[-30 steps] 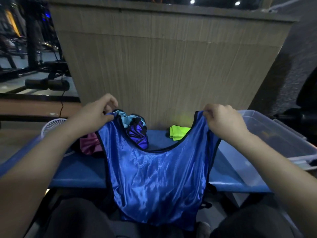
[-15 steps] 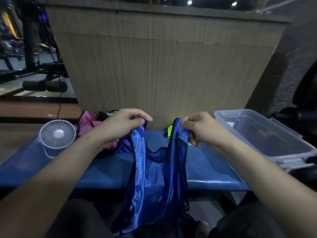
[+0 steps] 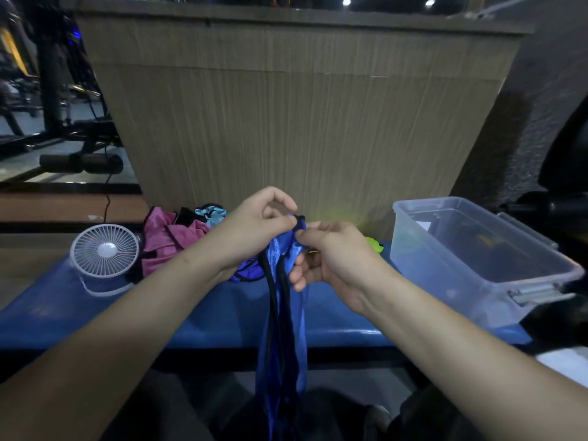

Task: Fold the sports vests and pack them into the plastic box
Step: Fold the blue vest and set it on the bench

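Observation:
A shiny blue sports vest (image 3: 281, 338) with black trim hangs folded in half lengthwise, in front of the blue bench. My left hand (image 3: 254, 230) pinches its shoulder straps at the top. My right hand (image 3: 331, 256) meets it there and grips the same straps, fingers curled round the cloth. The clear plastic box (image 3: 477, 259) stands open on the bench to the right. A pile of other vests lies behind my left hand: a pink one (image 3: 165, 240), a light blue one (image 3: 211, 214) and a purple one (image 3: 245, 272). A neon yellow vest (image 3: 375, 245) peeks out behind my right wrist.
A small white desk fan (image 3: 103, 253) stands on the blue bench (image 3: 63, 313) at the left. A tall wooden panel (image 3: 286, 122) rises right behind the bench. Gym equipment (image 3: 79, 162) is at the far left. My dark trousers (image 3: 159, 409) fill the bottom.
My hands have come together, bringing the vest's two shoulders into one bunch. The vest went from spread wide to a narrow hanging strip.

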### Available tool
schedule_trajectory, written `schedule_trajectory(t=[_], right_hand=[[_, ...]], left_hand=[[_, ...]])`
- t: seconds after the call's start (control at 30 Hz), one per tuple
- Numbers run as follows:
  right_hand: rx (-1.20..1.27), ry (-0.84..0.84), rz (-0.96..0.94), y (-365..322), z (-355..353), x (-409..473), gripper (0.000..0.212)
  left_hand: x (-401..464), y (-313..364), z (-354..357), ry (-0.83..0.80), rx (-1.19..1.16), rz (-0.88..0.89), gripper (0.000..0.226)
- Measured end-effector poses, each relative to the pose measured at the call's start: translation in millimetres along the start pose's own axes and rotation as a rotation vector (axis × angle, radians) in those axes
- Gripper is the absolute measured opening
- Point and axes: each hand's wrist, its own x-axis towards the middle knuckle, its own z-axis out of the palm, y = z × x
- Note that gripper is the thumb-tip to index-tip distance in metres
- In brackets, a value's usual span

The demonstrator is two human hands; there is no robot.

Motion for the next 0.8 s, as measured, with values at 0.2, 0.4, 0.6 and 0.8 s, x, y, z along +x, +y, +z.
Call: schedule_trajectory(t=[0.2, 0.4, 0.6, 0.8], right_hand=[[0.058, -0.01, -0.024, -0.4, 4.6, -8.1, 0.02], [0.139, -0.004, -0.016, -2.4, 5.0, -8.4, 0.024], [0.206, -0.086, -0.01, -9.6, 1.2, -9.6, 0.031], [0.206, -0.12, 0.046, -9.3, -8.9, -5.1, 0.04]], left_hand=[[-1.7, 4.6, -3.0, 0.046, 0.046, 0.067, 0.01], [-7.4, 6.5, 1.8, 0.002, 0.09, 0.115, 0.011], [-12.8, 9.7, -2.2, -0.122, 0.027, 0.11, 0.021], [-16.6, 4.9, -8.1, -0.236, 0.146, 0.154, 0.053]])
